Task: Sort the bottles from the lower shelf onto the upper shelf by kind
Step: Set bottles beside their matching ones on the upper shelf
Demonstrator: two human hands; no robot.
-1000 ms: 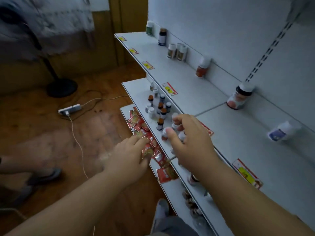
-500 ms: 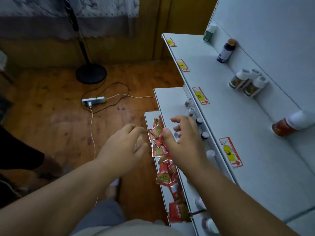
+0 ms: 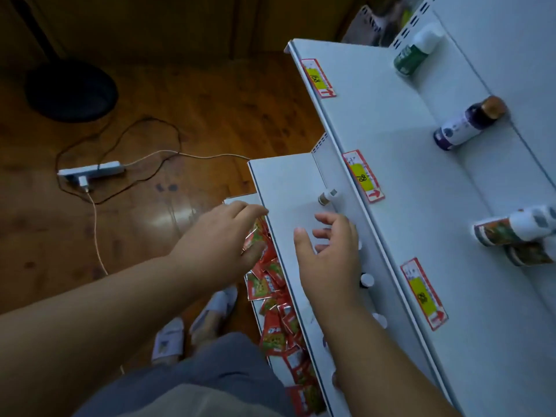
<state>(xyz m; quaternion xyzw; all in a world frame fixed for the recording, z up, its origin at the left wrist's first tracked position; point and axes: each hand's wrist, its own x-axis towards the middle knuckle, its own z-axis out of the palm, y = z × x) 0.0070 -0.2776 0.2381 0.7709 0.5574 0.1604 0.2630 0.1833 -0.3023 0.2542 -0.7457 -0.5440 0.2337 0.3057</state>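
Head view, looking steeply down a white metal shelving unit. Right hand hovers over the white lower shelf, fingers spread and loosely bent, gripping nothing. Left hand sits just left of that shelf's front edge, over the red foil sachets piled on the lowest ledge; fingers relaxed, holding nothing that I can see.

Lower shelf bottles: one small white-capped brown bottle stands near the back, just beyond the right fingertips. More small white caps peek out along the back edge, partly hidden by the right hand and forearm; count unclear.

White upper shelf carries bottles along the back wall: a green bottle with white cap farthest away, a dark purple bottle with brown cap nearer, then a pair of orange-green labelled bottles with white caps touching each other. Red and yellow price tags run along the upper shelf's front edge.

Below: wooden floor, white power strip with cables, black round fan base, white slippers on the person's feet, grey shorts at the bottom.
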